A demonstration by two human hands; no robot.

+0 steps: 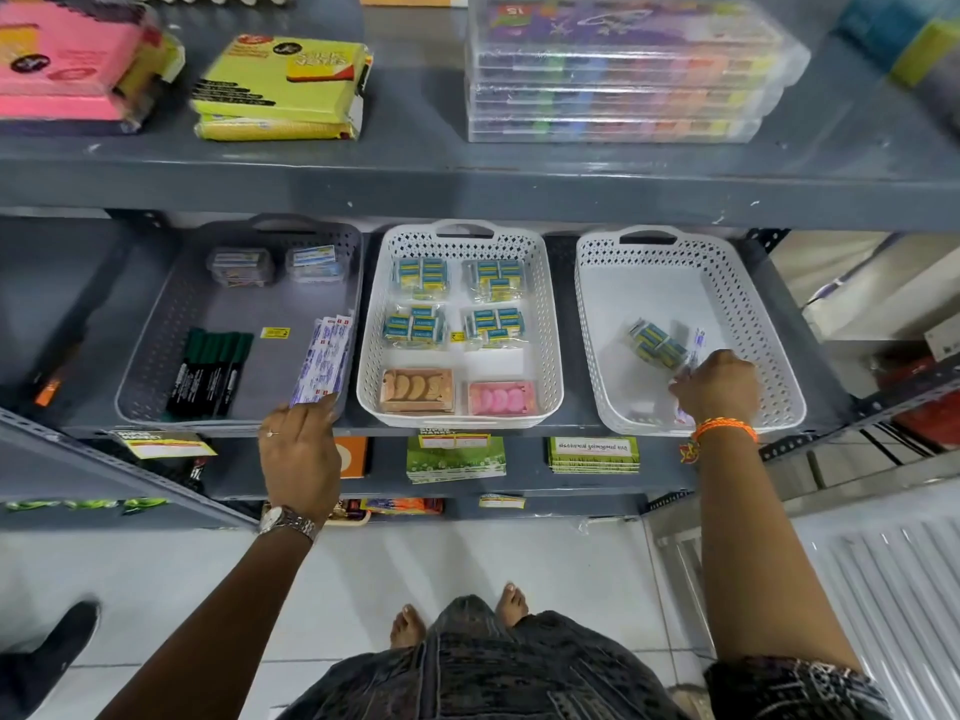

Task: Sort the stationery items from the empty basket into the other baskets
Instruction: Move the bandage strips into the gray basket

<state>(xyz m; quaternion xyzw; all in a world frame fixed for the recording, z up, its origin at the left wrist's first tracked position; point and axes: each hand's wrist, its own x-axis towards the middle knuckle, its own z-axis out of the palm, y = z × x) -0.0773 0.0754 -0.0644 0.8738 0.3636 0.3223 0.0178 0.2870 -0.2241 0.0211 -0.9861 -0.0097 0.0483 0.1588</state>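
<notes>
Three baskets stand side by side on the middle shelf. The grey basket [156, 345] on the left holds black markers [210, 374], two small clear boxes and a fan of flat white-purple packets [324, 358]. My left hand [298, 449] pinches the near end of those packets at the basket's front edge. The middle white basket [550, 324] holds packs of blue-yellow erasers, an orange pack and a pink pack. The right white basket [748, 314] holds one blue-yellow eraser pack [655, 344] and a few flat packets [696, 345]. My right hand [719, 387] is closed on those packets.
The upper shelf [415, 168] carries pink and yellow sticky-note blocks and a stack of clear marker cases. Lower shelves hold green paper pads and labels. A white ribbed panel is at the lower right. Someone's dark shoe is on the tiled floor at lower left.
</notes>
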